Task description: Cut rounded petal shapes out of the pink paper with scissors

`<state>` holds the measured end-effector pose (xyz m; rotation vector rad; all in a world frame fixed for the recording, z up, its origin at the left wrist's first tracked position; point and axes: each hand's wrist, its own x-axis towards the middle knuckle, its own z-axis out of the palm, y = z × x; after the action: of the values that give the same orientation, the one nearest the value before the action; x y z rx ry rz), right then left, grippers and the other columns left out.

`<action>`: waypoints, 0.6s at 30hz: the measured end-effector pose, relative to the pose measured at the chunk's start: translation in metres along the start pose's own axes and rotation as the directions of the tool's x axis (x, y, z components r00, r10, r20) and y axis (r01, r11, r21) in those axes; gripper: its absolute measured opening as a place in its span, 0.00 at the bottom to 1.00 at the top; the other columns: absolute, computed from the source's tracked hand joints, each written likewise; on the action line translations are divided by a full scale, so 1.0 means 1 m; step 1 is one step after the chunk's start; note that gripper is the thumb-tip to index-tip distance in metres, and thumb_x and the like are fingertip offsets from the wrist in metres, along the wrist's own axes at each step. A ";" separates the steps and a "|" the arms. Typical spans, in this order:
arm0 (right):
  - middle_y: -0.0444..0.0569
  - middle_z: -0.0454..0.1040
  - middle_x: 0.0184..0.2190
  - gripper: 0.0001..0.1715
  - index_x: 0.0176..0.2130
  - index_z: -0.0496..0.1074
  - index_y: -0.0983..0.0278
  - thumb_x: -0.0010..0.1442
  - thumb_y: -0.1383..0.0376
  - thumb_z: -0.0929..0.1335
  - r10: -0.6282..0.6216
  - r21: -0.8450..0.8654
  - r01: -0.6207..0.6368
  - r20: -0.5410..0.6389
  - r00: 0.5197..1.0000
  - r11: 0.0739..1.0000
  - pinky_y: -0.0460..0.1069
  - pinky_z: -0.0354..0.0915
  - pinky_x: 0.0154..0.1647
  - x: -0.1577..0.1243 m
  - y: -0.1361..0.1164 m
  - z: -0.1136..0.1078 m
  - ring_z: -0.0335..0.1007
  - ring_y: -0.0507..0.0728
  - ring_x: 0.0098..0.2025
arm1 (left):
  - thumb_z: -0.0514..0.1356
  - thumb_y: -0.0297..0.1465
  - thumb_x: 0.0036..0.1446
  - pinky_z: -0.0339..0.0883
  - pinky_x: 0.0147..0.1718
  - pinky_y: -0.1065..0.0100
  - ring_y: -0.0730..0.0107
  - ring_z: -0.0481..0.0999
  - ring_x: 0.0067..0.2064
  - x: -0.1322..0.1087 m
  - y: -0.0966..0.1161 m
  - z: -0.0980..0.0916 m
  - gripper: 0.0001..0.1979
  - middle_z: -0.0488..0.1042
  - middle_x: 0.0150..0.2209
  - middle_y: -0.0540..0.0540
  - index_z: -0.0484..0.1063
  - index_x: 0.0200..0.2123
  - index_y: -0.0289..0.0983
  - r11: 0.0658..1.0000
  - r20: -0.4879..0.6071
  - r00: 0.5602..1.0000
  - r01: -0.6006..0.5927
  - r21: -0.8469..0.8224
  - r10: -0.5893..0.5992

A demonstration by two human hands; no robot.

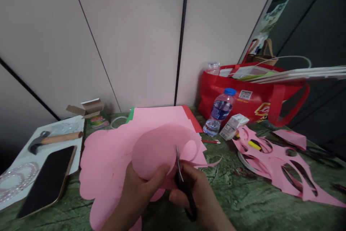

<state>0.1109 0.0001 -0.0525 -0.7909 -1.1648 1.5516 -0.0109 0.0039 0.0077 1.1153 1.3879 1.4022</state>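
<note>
My left hand (pixel 144 189) grips a rounded piece of pink paper (pixel 154 150) near its lower edge, with the thumb on top. In my right hand (pixel 194 184) is a pair of scissors (pixel 186 195) with black handles, its blades apart and pointing away from me at the right edge of that piece. A narrow curled pink strip (pixel 208 164) trails off to the right of the blades. Beneath both hands lie large pink paper shapes with scalloped edges (pixel 104 159) and a stack of pink sheets (pixel 162 115).
On the left are a phone (pixel 48 180), a hammer (pixel 55 139), bead strings (pixel 20 178) and an opened small box (pixel 97 119). To the right stand a water bottle (pixel 220 112), a white carton (pixel 234 126) and a red bag (pixel 243 97); pink paper offcuts (pixel 294 173) lie in front.
</note>
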 end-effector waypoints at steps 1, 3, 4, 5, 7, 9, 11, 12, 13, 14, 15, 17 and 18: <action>0.38 0.61 0.19 0.20 0.27 0.66 0.64 0.39 0.61 0.77 -0.013 -0.004 0.013 0.009 1.000 1.000 0.43 0.50 0.19 0.000 -0.002 -0.001 0.51 0.48 0.20 | 0.65 0.31 0.35 0.70 0.24 0.70 0.64 0.76 0.26 -0.001 0.001 0.001 0.07 0.78 0.22 0.50 0.74 0.22 0.36 1.000 0.021 1.000 0.006 -0.014 -0.006; 0.39 0.62 0.19 0.20 0.27 0.65 0.64 0.39 0.60 0.77 -0.025 -0.012 0.025 0.007 1.000 1.000 0.44 0.50 0.20 0.000 -0.004 -0.002 0.52 0.49 0.21 | 0.65 0.31 0.35 0.71 0.24 0.70 0.63 0.77 0.26 -0.002 0.002 0.002 0.06 0.79 0.22 0.50 0.75 0.22 0.36 1.000 0.041 0.999 0.005 -0.018 -0.004; 0.39 0.62 0.20 0.20 0.27 0.65 0.64 0.39 0.59 0.76 -0.030 -0.016 0.030 0.004 1.000 0.999 0.44 0.50 0.20 0.000 -0.004 -0.002 0.52 0.49 0.21 | 0.65 0.30 0.35 0.71 0.24 0.70 0.64 0.77 0.26 -0.002 0.002 0.002 0.07 0.79 0.22 0.50 0.75 0.22 0.36 1.000 0.036 0.999 0.005 -0.014 -0.004; 0.39 0.62 0.20 0.21 0.28 0.65 0.64 0.40 0.58 0.76 -0.033 -0.018 0.033 0.001 0.999 0.999 0.44 0.50 0.20 0.000 -0.004 -0.002 0.52 0.49 0.21 | 0.66 0.30 0.35 0.71 0.24 0.71 0.64 0.77 0.26 -0.002 0.002 0.002 0.06 0.79 0.22 0.50 0.75 0.22 0.36 1.000 0.029 1.000 0.005 -0.011 -0.005; 0.40 0.62 0.20 0.22 0.28 0.65 0.64 0.39 0.57 0.76 -0.027 -0.018 0.027 -0.005 1.000 0.999 0.44 0.50 0.20 0.000 -0.003 -0.001 0.52 0.49 0.21 | 0.66 0.30 0.35 0.71 0.23 0.73 0.66 0.77 0.26 -0.002 0.001 0.002 0.06 0.79 0.22 0.51 0.75 0.22 0.36 1.000 0.020 1.000 0.009 -0.011 -0.009; 0.39 0.62 0.19 0.23 0.26 0.65 0.64 0.38 0.56 0.76 -0.022 -0.014 0.022 -0.016 1.000 1.000 0.44 0.49 0.20 0.000 -0.004 0.000 0.51 0.49 0.21 | 0.66 0.29 0.35 0.71 0.23 0.74 0.67 0.77 0.26 -0.002 0.001 0.001 0.06 0.79 0.22 0.52 0.76 0.22 0.36 1.000 0.025 1.000 0.003 -0.023 -0.003; 0.39 0.61 0.19 0.23 0.26 0.64 0.64 0.38 0.56 0.76 -0.023 -0.006 0.023 -0.023 0.999 1.000 0.44 0.48 0.19 0.000 -0.005 0.002 0.50 0.49 0.20 | 0.66 0.29 0.36 0.71 0.24 0.75 0.68 0.77 0.26 -0.002 0.001 0.001 0.05 0.79 0.22 0.52 0.76 0.22 0.36 0.999 0.030 1.000 -0.006 -0.038 0.007; 0.38 0.60 0.18 0.23 0.26 0.64 0.64 0.38 0.55 0.76 -0.027 -0.001 0.027 -0.024 0.999 1.000 0.43 0.47 0.19 0.000 -0.005 0.002 0.49 0.48 0.20 | 0.66 0.29 0.36 0.71 0.24 0.75 0.68 0.77 0.27 -0.002 0.001 0.001 0.05 0.79 0.22 0.52 0.76 0.23 0.36 0.999 0.030 0.999 -0.010 -0.043 0.011; 0.38 0.60 0.18 0.23 0.26 0.65 0.64 0.38 0.55 0.76 -0.028 0.002 0.028 -0.024 0.999 1.000 0.43 0.47 0.19 0.000 -0.005 0.002 0.49 0.48 0.20 | 0.65 0.29 0.36 0.71 0.24 0.75 0.68 0.77 0.26 -0.002 0.001 0.001 0.05 0.79 0.22 0.52 0.76 0.23 0.36 0.999 0.032 0.999 -0.012 -0.044 0.013; 0.38 0.60 0.19 0.23 0.27 0.65 0.64 0.38 0.56 0.76 -0.025 0.001 0.025 -0.018 1.000 1.000 0.43 0.47 0.19 0.000 -0.005 0.001 0.49 0.48 0.20 | 0.65 0.29 0.36 0.71 0.24 0.75 0.68 0.77 0.26 -0.002 0.001 0.001 0.05 0.79 0.22 0.52 0.76 0.23 0.36 0.999 0.036 0.999 -0.014 -0.040 0.015; 0.39 0.61 0.19 0.23 0.27 0.65 0.64 0.38 0.56 0.76 -0.026 -0.003 0.026 -0.011 1.000 1.000 0.44 0.47 0.20 0.000 -0.004 0.000 0.50 0.48 0.20 | 0.65 0.29 0.36 0.71 0.24 0.75 0.69 0.77 0.26 -0.002 0.001 0.001 0.06 0.79 0.22 0.52 0.76 0.23 0.36 0.999 0.037 0.999 -0.015 -0.032 0.016; 0.39 0.61 0.19 0.23 0.27 0.65 0.64 0.38 0.56 0.76 -0.024 -0.013 0.025 0.002 1.000 1.000 0.44 0.48 0.20 0.001 -0.003 -0.001 0.50 0.49 0.21 | 0.65 0.29 0.36 0.71 0.23 0.74 0.68 0.77 0.25 -0.002 0.001 0.001 0.05 0.79 0.22 0.52 0.75 0.23 0.36 1.000 0.040 0.999 -0.015 -0.020 0.016; 0.39 0.61 0.19 0.22 0.28 0.65 0.64 0.39 0.56 0.76 -0.021 -0.021 0.022 0.007 1.000 1.000 0.44 0.48 0.20 0.001 -0.002 -0.002 0.50 0.49 0.21 | 0.65 0.29 0.36 0.71 0.23 0.74 0.68 0.77 0.25 -0.002 0.001 0.000 0.05 0.79 0.22 0.51 0.75 0.23 0.36 1.000 0.040 0.999 -0.013 -0.015 0.013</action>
<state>0.1133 0.0016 -0.0515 -0.7853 -1.1932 1.5276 -0.0100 0.0023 0.0088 1.1385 1.3420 1.3902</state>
